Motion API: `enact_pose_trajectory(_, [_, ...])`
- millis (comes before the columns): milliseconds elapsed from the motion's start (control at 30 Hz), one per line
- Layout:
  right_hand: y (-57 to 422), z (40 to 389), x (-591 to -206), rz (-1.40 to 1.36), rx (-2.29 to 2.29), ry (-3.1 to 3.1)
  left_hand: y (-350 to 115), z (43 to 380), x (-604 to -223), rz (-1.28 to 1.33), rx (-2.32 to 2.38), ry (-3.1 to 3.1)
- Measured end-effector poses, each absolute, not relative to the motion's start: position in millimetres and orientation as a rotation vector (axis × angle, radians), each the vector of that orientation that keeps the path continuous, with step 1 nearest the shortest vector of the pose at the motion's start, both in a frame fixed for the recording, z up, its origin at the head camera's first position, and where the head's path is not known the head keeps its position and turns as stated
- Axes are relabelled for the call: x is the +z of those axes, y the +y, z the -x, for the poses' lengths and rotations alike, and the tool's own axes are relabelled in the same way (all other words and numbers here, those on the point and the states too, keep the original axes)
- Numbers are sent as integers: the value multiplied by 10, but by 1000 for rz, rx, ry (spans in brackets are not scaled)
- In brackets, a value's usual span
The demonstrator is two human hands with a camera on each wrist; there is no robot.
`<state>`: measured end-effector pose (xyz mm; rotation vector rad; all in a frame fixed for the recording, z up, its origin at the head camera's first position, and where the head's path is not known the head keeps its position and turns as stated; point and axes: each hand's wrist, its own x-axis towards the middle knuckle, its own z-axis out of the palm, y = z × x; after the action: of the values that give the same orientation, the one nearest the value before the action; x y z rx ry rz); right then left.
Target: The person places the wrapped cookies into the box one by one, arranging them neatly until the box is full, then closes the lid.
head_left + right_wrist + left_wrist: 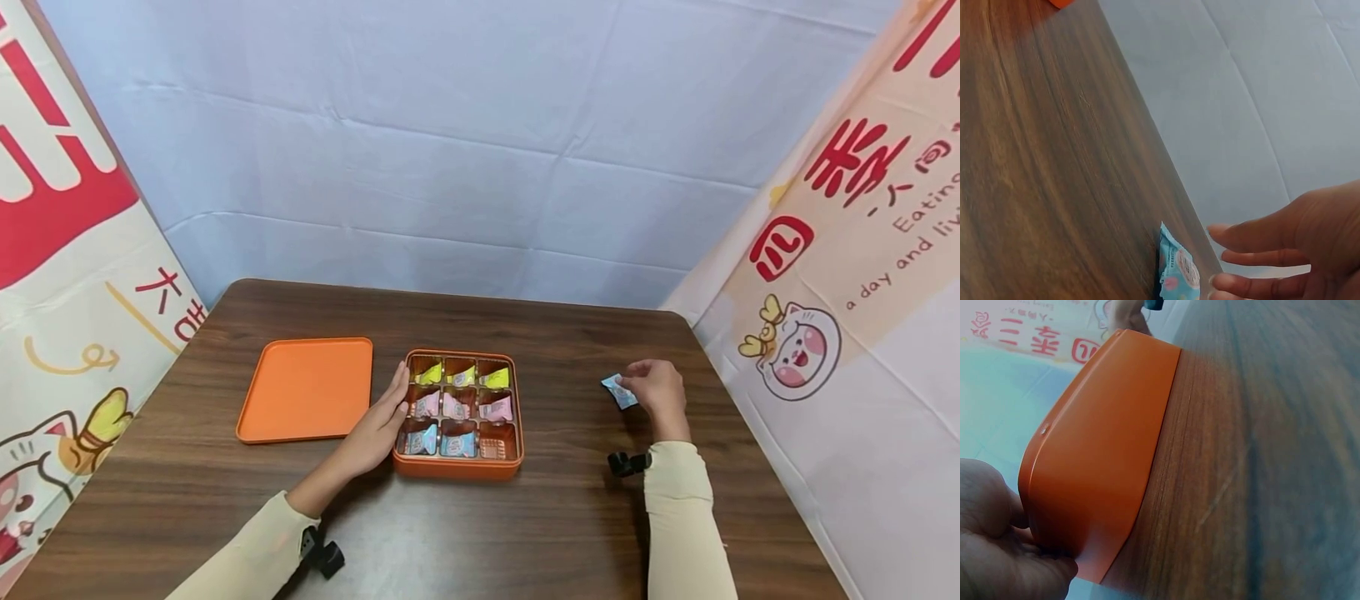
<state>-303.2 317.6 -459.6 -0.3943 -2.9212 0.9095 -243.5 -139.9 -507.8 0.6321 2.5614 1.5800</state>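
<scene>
An orange box [459, 470] with a divided tray holds small wrapped candies: yellow ones [461, 377] in the back row, pink ones [456, 406] in the middle, two blue ones [458, 444] in front. Its front right compartment [492, 448] shows a bare ribbed bottom. Against the box's left wall rests my left hand [378, 432], fingers extended along it. My right hand [660, 392] hovers at a blue wrapped candy [1177, 272] on the table's right side. In the right wrist view, thumb and fingers are spread, with a gap between them and the wrapper.
The flat orange lid [309, 390] lies left of the box on the dark wooden table [562, 517]. A pale cloth [450, 167] hangs behind the table, and printed banners [795, 367] stand along both sides.
</scene>
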Motion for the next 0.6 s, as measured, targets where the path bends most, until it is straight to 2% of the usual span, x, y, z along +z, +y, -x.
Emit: enact_pose_trajectory(600, [3255,3017,-4627,422,898,-3129,-1400,2435,-5069,-629,1586,2550])
